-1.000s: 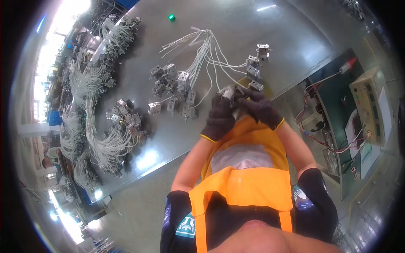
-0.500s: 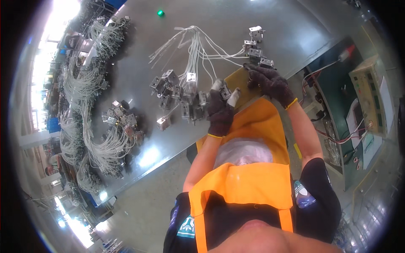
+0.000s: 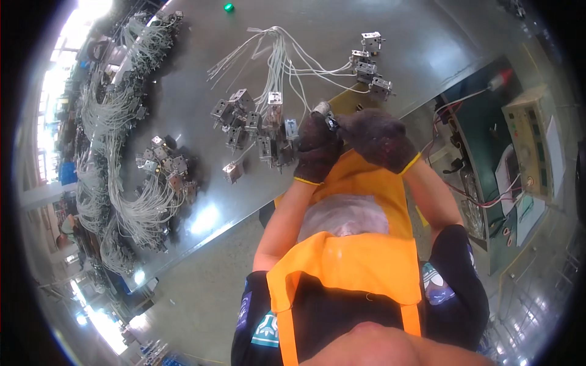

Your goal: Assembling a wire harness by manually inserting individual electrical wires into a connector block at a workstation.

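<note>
Gripping 1 small metal block (image 3: 331,122) in the left hand (image 3: 318,146), near the surface (image 3: 329,46) edge; holding the right hand (image 3: 378,138) curled just right of it (fingertips hidden, cannot tell its grip).

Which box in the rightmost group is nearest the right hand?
The lowest box, just above the right hand; the others sit farther up the picture.

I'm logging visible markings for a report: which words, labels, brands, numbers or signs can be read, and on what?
No words or numbers are readable.
Left sleeve: teal-and-white patch, no legible lettering.
Beige instrument box: markings too small.
Metal blocks: any markings too small or blurred.
</note>
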A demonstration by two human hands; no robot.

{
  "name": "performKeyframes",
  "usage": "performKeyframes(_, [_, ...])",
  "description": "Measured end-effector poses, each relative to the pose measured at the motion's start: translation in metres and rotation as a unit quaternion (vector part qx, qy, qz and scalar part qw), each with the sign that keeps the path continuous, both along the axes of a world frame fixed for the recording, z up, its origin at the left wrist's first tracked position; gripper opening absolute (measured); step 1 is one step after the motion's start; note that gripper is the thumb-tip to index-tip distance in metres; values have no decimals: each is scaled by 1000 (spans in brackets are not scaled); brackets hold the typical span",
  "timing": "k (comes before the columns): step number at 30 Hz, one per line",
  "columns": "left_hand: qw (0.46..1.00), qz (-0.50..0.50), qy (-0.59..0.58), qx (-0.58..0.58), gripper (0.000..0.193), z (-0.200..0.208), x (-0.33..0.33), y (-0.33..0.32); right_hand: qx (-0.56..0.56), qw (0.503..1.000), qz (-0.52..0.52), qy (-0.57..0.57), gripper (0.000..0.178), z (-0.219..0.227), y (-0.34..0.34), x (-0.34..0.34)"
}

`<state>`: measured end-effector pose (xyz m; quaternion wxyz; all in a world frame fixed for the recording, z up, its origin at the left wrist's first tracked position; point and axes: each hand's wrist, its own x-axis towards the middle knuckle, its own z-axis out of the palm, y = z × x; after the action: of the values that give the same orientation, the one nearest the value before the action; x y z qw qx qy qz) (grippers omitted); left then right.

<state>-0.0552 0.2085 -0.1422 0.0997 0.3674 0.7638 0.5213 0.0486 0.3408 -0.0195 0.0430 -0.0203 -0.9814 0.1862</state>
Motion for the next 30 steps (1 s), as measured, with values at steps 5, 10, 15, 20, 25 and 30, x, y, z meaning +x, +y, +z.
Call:
performKeyframes(5, [993, 15, 119, -16, 52, 27, 6, -1, 66, 996, -9, -67, 17, 0, -3, 1])
performKeyframes(10, [988, 43, 127, -79, 61, 62, 32, -34, -124, 991, -29, 46, 27, -9, -5, 13])
performKeyframes(15, [968, -82, 221, -90, 63, 86, -3, -85, -471, 877, -97, -25, 40, -62, -37, 9])
performKeyframes(20, [931, 42, 281, -228, 46, 66, -28, -137, -438, 877, -167, 103, 54, -92, -5, -20])
performKeyframes(25, [975, 113, 119, -153, 50, 21, 3, -124, -428, 886, -178, -17, 54, -63, -36, -40])
performKeyframes(30, [976, 173, -111, 66, 65, 29, 23, -56, -576, 812, -97, 4, 55, -59, -42, -46])
